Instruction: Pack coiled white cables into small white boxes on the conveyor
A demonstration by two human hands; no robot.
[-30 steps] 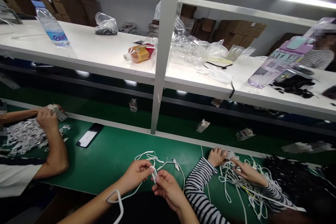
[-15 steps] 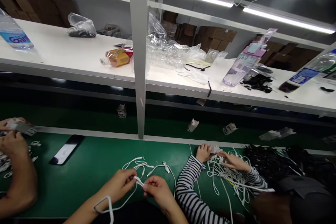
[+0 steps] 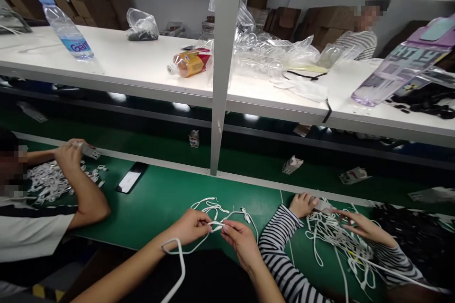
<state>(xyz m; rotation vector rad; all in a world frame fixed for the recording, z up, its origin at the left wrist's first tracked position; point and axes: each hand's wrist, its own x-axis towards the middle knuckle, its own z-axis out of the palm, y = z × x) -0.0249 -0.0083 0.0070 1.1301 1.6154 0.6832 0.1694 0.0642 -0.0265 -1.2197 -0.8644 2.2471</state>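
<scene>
My left hand (image 3: 194,225) pinches a white cable (image 3: 215,225) between thumb and fingers, close to the front of the green table (image 3: 167,194). My right hand (image 3: 241,241) grips the same cable a short way to the right, so a short doubled stretch runs between both hands. From the left hand a loose length trails down and loops across my left forearm. Just beyond my hands lie further white cables (image 3: 212,206), and a USB-type plug (image 3: 245,212) shows at the right of them. Whether these join the held cable I cannot tell.
A co-worker's striped sleeves (image 3: 280,241) and hands are beside a white cable pile (image 3: 341,236) at right. Another person at left works near small white parts (image 3: 53,182). A phone (image 3: 131,178) lies between. Behind stands a white shelf (image 3: 117,64) with bottles and a post (image 3: 225,80).
The view has swung left, so the scene sits further right and the left co-worker shows more. My hands still hold the cable, now pulled out more level between them.
</scene>
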